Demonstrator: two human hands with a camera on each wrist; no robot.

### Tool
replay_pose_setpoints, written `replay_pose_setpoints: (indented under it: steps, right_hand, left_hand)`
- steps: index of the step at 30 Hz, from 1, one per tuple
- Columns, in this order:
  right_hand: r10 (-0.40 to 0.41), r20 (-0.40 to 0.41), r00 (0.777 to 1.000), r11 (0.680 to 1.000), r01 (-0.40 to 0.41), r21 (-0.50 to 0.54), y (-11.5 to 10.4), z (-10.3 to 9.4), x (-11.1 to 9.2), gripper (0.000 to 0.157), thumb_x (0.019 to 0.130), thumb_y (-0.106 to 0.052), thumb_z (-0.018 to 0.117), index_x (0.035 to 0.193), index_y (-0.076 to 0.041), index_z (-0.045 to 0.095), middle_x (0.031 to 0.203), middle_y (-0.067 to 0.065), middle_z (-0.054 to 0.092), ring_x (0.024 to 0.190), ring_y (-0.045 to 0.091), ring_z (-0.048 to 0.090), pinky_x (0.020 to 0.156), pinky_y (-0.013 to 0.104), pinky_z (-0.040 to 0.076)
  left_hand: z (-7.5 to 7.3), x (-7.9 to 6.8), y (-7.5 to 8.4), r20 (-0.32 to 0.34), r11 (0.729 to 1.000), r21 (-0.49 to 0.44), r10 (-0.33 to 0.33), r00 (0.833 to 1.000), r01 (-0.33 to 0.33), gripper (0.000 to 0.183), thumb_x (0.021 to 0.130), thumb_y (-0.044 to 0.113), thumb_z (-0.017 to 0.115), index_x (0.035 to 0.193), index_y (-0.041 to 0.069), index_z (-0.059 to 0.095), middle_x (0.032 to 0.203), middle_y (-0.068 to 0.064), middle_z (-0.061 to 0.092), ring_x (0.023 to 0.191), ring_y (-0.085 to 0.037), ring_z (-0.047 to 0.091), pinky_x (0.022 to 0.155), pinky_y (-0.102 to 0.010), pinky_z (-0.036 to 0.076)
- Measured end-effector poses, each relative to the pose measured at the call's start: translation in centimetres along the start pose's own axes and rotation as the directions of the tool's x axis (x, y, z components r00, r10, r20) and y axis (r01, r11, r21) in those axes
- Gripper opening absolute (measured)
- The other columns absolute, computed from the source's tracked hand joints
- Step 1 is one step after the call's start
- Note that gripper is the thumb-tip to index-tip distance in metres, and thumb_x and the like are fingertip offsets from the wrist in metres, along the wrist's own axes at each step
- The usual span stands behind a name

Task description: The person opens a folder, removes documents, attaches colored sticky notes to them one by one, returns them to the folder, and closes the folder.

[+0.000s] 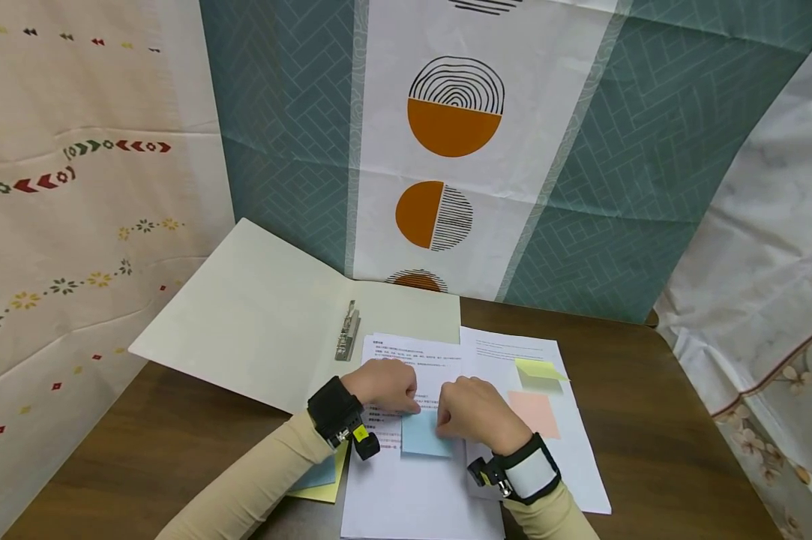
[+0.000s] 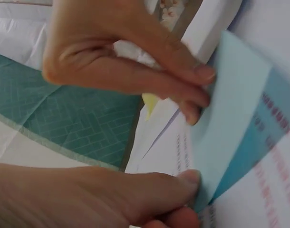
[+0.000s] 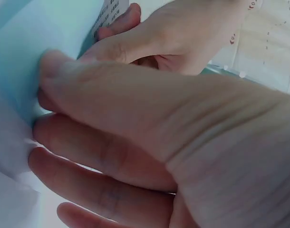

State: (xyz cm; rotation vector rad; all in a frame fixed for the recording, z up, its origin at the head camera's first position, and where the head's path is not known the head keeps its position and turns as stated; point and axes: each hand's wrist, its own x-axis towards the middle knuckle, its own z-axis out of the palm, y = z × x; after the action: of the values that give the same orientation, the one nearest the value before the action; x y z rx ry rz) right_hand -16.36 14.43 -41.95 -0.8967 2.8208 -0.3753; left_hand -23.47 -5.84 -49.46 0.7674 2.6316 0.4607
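A blue sticky note [image 1: 420,441] lies over a printed sheet [image 1: 419,495], its lower part lifted off the paper in the left wrist view. My left hand [image 1: 384,385] pinches its upper left corner between thumb and curled fingers. At the upper right edge of the same note, my right hand [image 1: 481,414] pinches it with thumb and index finger. The right wrist view shows the right thumb [image 3: 59,71] against the blue note [image 3: 35,33], the other fingers curled below. Part of the sheet's print is hidden under the hands.
Behind the sheets stands an open white folder [image 1: 244,315] with a metal clip [image 1: 348,334]. Right of them, another sheet [image 1: 574,465] bears a yellow sticky note [image 1: 539,369] and a pink one [image 1: 539,414]. Blue and yellow notes [image 1: 325,491] lie partly under the left forearm.
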Motion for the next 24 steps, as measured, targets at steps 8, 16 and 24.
replay_pose_setpoints:
  steps: [8,16,24]
  right_hand:
    - [-0.035,-0.063,0.997,0.996,0.030,-0.080,1.1,2.0,0.7,0.028,0.071,-0.001,0.096,0.060,-0.017,0.076,0.057,-0.007,0.066,0.059,0.010,0.049,0.056,0.032,0.038]
    - [-0.037,-0.078,0.996,0.982,0.022,-0.185,7.5,9.3,3.7,0.034,0.068,-0.024,0.106,0.062,-0.034,0.073,0.061,-0.017,0.064,0.058,0.008,0.053,0.053,0.031,0.041]
    - [0.003,-0.057,0.998,0.930,-0.024,-0.367,1.0,5.5,2.1,0.030,0.070,-0.020,0.106,0.073,-0.016,0.076,0.063,-0.002,0.066,0.057,0.016,0.054,0.054,0.040,0.050]
  left_hand:
    - [-0.6,-0.4,-0.4,0.032,0.999,0.014,0.042,0.999,-0.043,0.052,0.096,0.034,0.078,0.058,0.025,0.045,0.053,0.012,0.036,0.050,-0.007,0.044,0.050,-0.025,0.026]
    - [0.0,-0.1,0.7,0.080,0.999,0.047,0.014,0.997,-0.018,0.049,0.091,0.047,0.089,0.059,0.025,0.059,0.053,0.012,0.052,0.055,-0.007,0.056,0.052,-0.026,0.036]
    - [0.2,-0.3,0.8,0.107,1.000,0.014,-0.016,0.994,0.015,0.053,0.090,0.050,0.092,0.058,0.025,0.058,0.047,0.013,0.051,0.052,-0.008,0.058,0.055,-0.026,0.039]
